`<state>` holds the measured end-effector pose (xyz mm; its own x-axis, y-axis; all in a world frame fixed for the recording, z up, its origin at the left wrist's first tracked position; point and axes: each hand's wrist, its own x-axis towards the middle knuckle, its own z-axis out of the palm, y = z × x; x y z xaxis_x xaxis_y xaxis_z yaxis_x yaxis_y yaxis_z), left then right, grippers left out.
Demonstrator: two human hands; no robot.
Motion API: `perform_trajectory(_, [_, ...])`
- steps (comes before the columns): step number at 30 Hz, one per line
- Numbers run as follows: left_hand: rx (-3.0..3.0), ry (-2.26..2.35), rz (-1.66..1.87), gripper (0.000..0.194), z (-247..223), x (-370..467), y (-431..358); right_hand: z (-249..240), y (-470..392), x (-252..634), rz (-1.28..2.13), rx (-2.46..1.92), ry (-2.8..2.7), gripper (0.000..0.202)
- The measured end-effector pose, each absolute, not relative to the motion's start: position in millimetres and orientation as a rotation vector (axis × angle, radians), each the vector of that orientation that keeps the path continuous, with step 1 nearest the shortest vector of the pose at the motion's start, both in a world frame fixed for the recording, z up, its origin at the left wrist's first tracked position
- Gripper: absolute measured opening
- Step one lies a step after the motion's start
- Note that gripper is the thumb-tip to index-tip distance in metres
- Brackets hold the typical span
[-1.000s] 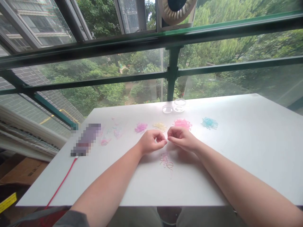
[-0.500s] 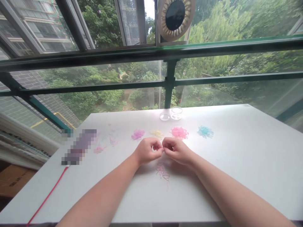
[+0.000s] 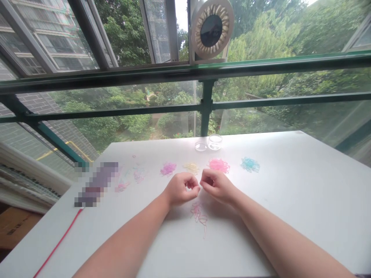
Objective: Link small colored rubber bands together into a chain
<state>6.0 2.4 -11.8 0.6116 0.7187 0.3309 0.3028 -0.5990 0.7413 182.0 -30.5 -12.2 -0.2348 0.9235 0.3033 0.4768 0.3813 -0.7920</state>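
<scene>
My left hand [image 3: 182, 189] and my right hand [image 3: 218, 185] hover over the middle of the white table, thumb and finger pinched on each. A narrow gap separates the fingertips. Whatever they pinch, if anything, is too small to make out. Just below them lies a loose chain of pink loops [image 3: 198, 214], which look like thin rubber bands. Beyond the hands sit sorted piles of similar loops: purple [image 3: 168, 168], yellow [image 3: 191, 167], pink [image 3: 219, 165] and teal [image 3: 250, 164].
Mixed pale loops [image 3: 138, 176] lie toward the left, near a pixelated dark object [image 3: 98, 183] with a red cord [image 3: 59, 241]. A clear round container [image 3: 215, 142] and its lid [image 3: 201, 146] stand at the table's back edge. Behind runs a green railing [image 3: 130, 112]; a round fan [image 3: 212, 30] hangs above.
The fingertips, touching before, have drawn slightly apart. The view has tilted up a little, so the table appears lower. Piles and container stay put.
</scene>
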Motion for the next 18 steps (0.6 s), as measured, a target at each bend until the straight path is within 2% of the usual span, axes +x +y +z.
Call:
perform_trajectory(9, [2.417, 0.873, 0.902, 0.006, -10.8, -1.8, 16.8, -7.4, -34.2, 182.9, 0.644, -1.106, -2.028, 0.015])
perform_trajectory(15, [2.341, 1.155, 1.048, 0.01, -10.9, -4.1, 22.5, -3.0, -39.3, 175.3, 0.631, -1.015, -2.08, 0.018])
perform_trajectory(18, [2.36, 1.027, 0.958, 0.008, -11.9, -1.7, 19.0, -5.6, -38.8, 173.4, 0.606, -1.017, -2.066, 0.017])
